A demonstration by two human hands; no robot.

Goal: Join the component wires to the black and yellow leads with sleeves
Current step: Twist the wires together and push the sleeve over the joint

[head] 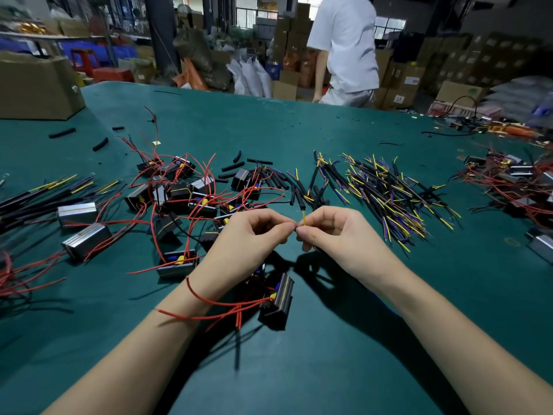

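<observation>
Head view: green bench [344, 339] littered with components, leads, sleeves; left hand [248, 235] and right hand [335, 232] both pinch yellow lead [303, 218]; stacked cartons [449, 64] in warehouse behind

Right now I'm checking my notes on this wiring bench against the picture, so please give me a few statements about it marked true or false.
1. Both hands, left and right, pinch at one spot where a yellow wire tip sticks up. True.
2. The table has a red cover. False: it is green.
3. A black component with red wires lies between the forearms. True.
4. The pile of black and yellow leads lies left of the hands. False: it lies to their right.
5. A person in a white shirt stands beyond the table. True.
</observation>
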